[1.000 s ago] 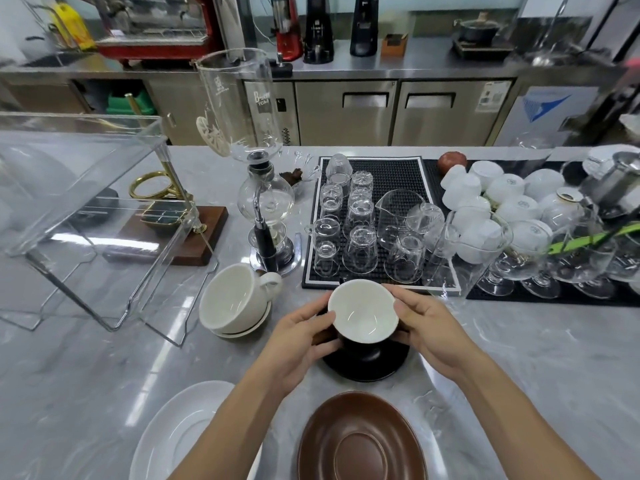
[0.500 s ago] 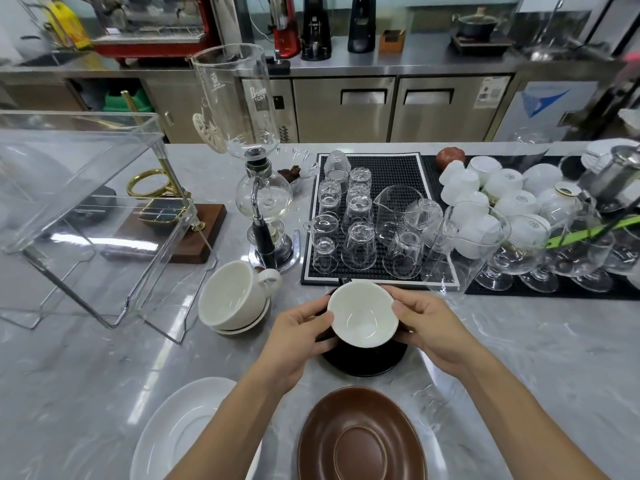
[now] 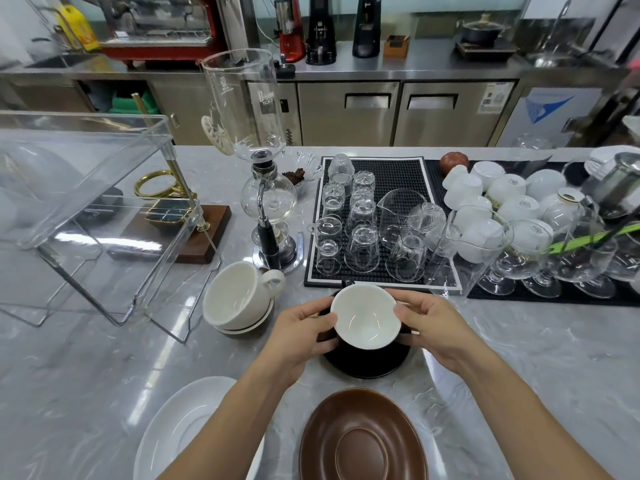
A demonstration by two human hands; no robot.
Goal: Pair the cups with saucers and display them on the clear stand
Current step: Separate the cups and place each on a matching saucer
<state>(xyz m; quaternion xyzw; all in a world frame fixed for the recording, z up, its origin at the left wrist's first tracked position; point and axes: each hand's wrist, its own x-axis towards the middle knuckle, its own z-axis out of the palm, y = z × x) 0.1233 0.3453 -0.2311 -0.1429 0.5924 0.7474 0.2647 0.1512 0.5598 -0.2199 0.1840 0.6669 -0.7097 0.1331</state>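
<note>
both hands (image 3: 301, 336) (image 3: 438, 329) holding black cup (image 3: 363, 315), black saucer (image 3: 367, 362), siphon (image 3: 242, 109) lettering unreadable

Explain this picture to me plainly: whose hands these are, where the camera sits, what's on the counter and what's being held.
There is no machine here: a person wears a wide-angle camera on the head, looking forward and down at their own bare hands. The left hand and right hand together hold a cup, white inside and dark outside, over a black saucer on the grey marble counter. To the left, a white cup already sits on its white saucer. Nearest the camera lie a spare white saucer and a brown saucer, both without cups. At far left stands the clear stand. Behind are a glass siphon coffee maker and black mats with upturned glasses and white cups.
</note>
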